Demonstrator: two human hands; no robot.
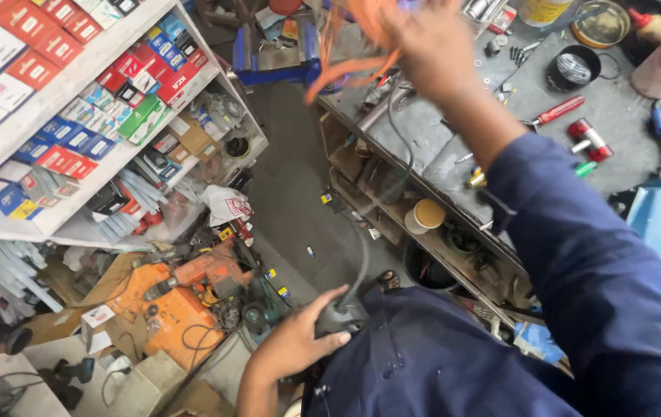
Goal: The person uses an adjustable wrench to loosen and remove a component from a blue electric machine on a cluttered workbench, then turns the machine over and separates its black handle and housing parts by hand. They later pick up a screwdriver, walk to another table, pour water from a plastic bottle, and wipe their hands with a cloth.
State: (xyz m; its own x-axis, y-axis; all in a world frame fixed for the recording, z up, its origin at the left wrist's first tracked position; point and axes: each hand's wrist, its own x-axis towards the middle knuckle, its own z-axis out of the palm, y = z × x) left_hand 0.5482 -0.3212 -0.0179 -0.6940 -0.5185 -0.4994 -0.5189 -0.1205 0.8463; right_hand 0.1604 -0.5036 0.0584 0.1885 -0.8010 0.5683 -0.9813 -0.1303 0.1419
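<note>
My left hand [297,337] is low near my waist, fingers wrapped around a dark grey plug-like end [339,316] of a black cable [364,245] that runs up toward the bench. Raised high at the top of the view, my right hand [428,42] grips a blurred bundle of orange cord [350,42] that hangs loose to its left. A dark blue sleeve [577,255] covers my right arm and body.
A grey workbench [624,116] at right carries a red-handled screwdriver [556,112], tins and small tools, with cluttered shelves under it. Shelves of small boxes [60,100] stand at left. An orange power drill [199,272] and case lie on the floor below.
</note>
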